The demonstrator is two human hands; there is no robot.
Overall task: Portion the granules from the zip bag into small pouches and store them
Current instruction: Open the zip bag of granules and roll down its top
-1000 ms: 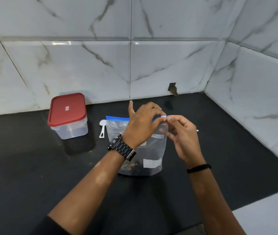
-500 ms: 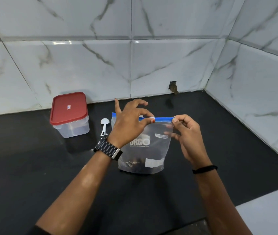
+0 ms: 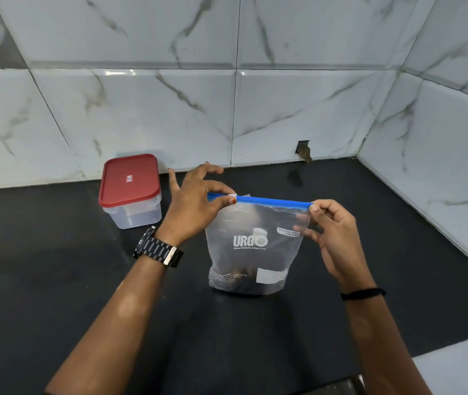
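A clear zip bag (image 3: pixel 255 252) with a blue zip strip and white print stands upright on the black counter (image 3: pixel 56 280), dark granules at its bottom. My left hand (image 3: pixel 195 203) pinches the white slider on the zip strip near the bag's left end, thumb and forefinger closed on it, the other fingers spread. My right hand (image 3: pixel 335 232) pinches the strip's right corner and holds the bag's right edge. No small pouches are in view.
A clear plastic box with a red lid (image 3: pixel 130 192) sits at the back left near the tiled wall (image 3: pixel 227 109). Tiled walls meet in a corner at the back right. A pale surface (image 3: pixel 461 369) lies at the bottom right.
My left hand has slid leftward along the blue zip strip, from beside my right hand to near the bag's left end. The white spoon behind the bag is now hidden by my left hand.
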